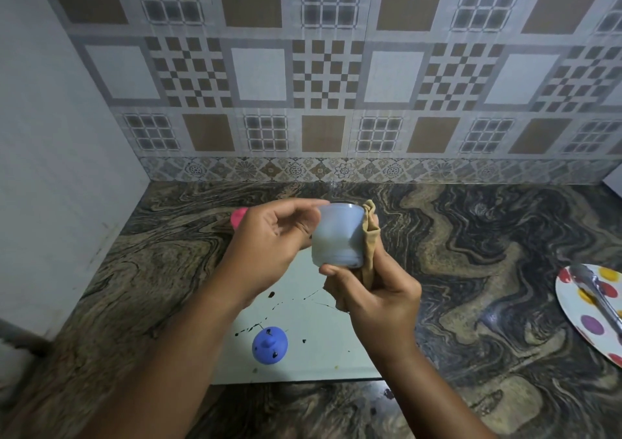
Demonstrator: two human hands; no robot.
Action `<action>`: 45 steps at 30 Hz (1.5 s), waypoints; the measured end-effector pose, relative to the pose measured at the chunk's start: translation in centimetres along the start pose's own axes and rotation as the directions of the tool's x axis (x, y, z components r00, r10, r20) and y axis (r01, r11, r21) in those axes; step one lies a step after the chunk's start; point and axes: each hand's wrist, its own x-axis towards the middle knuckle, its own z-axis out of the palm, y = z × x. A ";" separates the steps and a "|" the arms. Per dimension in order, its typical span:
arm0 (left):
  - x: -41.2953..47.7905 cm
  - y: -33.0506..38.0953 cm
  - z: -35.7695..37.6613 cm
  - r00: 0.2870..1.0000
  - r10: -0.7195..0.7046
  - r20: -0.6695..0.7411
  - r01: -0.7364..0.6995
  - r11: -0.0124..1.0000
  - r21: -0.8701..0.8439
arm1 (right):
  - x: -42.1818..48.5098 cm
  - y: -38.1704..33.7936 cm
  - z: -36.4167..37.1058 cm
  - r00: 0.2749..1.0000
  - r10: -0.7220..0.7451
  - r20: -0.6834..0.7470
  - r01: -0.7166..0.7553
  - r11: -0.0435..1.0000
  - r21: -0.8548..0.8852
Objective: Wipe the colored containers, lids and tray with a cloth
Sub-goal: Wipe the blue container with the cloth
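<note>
We are in the middle of wiping one pale blue container (338,235), held up over the white tray (304,347) that lies flat on the marbled worktop (488,236). Our left hand (269,240) steadies it, fingers curled round its upper rim and side, while our right hand (377,290) grips a tan cloth (368,233) bunched against the container's right wall, thumb pressed at the base. We cannot see into the container from this angle, so whether it holds anything is unknown. On the tray sits a deeper blue lid (270,345), flecked with dark spots, and the tray itself carries dark splashes around it. A pink object (238,217) peeps out behind our left hand, probably another container or lid, though too little shows to say. Off to the right a polka-dot plate (585,307) holds metal tongs (597,295). We judge the task early on: next we should turn the container against the cloth to cover its whole wall, then set it down and take up the spotted lid.
</note>
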 end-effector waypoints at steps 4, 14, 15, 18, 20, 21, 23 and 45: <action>0.4 -0.2 0.0 0.998 -0.034 -0.054 0.031 0.998 -0.049 | 0.2 -0.5 0.4 0.981 -0.178 0.073 0.183 0.980 -0.077; 0.4 0.3 -1.0 0.988 -0.149 0.035 0.153 0.972 -0.176 | 0.3 -0.2 0.0 0.803 -0.575 0.153 0.590 0.737 -0.330; 0.4 0.4 -1.1 0.985 -0.163 0.064 0.172 0.964 -0.201 | 0.3 -0.1 -0.1 0.800 -0.588 0.120 0.589 0.734 -0.338; 0.3 0.2 -1.2 0.977 -0.184 0.112 0.207 0.943 -0.261 | 0.6 -0.5 -0.1 0.842 -0.539 -0.002 0.517 0.808 -0.283; 0.4 0.1 -1.2 0.976 -0.190 0.107 0.212 0.940 -0.268 | 0.7 -0.9 0.1 0.853 -0.521 -0.024 0.501 0.832 -0.237; 0.5 0.0 -1.2 0.977 -0.190 0.098 0.210 0.942 -0.263 | 0.7 -0.9 0.2 0.844 -0.536 -0.005 0.521 0.822 -0.230; 0.6 0.1 -1.2 0.980 -0.181 0.084 0.196 0.947 -0.253 | 0.5 -0.8 0.2 0.806 -0.590 0.048 0.583 0.778 -0.233; 0.6 0.2 -4.0 0.999 -0.039 0.012 0.036 0.986 0.160 | 1.3 -2.4 1.3 0.994 0.099 -0.055 -0.082 0.964 0.253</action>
